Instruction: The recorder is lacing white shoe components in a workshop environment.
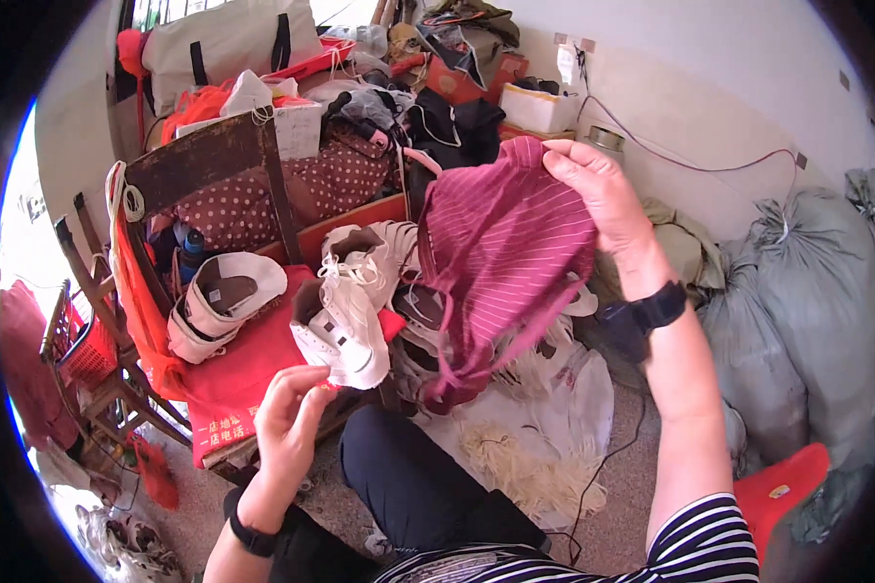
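My right hand (598, 189) is closed on the top edge of a maroon cloth with thin pale stripes (515, 243), which hangs down in folds with a narrow strip at its lower end. My left hand (292, 413) is in a pinch beside the toe of a white lace-up shoe upper (340, 335); whatever its fingertips hold, if anything, is too small to make out. Behind that upper lies another pale shoe upper (360, 257). To the left, a white upper with a dark lining (228, 296) rests on the red cover (253, 360) of a wooden chair. The cloth partly hides more shoe pieces (423, 306).
The dark wooden chair back (204, 146) stands at the left, before a heap of bags and a brown dotted fabric (253, 194). Stuffed grey-green sacks (812, 301) line the right side. Pale cut strips (515, 466) lie on white sheeting by my knee; a dark cable (617, 447) runs across the floor.
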Action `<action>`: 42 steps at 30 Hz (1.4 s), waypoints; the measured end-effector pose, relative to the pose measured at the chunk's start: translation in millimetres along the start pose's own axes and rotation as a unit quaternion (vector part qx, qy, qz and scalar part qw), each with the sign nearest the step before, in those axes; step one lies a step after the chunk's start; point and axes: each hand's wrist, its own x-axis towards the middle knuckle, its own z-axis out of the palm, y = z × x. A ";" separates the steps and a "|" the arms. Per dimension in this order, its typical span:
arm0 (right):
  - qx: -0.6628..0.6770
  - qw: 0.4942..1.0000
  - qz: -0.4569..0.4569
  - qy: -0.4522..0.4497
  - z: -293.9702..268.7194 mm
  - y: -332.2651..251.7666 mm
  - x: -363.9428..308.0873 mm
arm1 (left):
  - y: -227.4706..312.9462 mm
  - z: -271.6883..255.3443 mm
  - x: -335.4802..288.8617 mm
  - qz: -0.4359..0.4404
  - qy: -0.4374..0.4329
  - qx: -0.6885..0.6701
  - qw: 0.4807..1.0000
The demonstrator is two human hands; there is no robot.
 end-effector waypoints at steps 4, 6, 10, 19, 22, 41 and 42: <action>-0.087 0.989 0.050 -0.107 16.4 -46.1 -28.9 | -19.7 22.2 14.2 -0.014 -0.020 0.026 0.999; -0.125 0.975 0.069 -0.167 32.7 -38.5 -37.5 | -17.5 40.3 19.7 -0.002 -0.020 0.052 0.998; -0.154 0.952 0.087 -0.248 66.0 -15.1 -56.8 | -32.1 86.2 35.1 0.075 -0.032 0.116 0.990; -0.100 0.954 0.129 -0.252 103.2 6.6 -85.3 | -128.5 92.3 64.3 0.117 -0.036 0.334 0.935; -0.139 0.955 0.124 -0.231 99.2 10.3 -89.0 | -130.9 81.4 65.1 -0.249 -0.028 0.069 0.966; -0.017 0.840 0.136 -0.524 192.4 75.2 -226.6 | -92.1 -25.0 -31.7 -0.070 -0.067 0.125 0.987; -0.054 0.835 0.111 -0.537 193.1 83.8 -238.4 | -88.8 -29.8 -38.7 -0.042 -0.119 0.199 0.972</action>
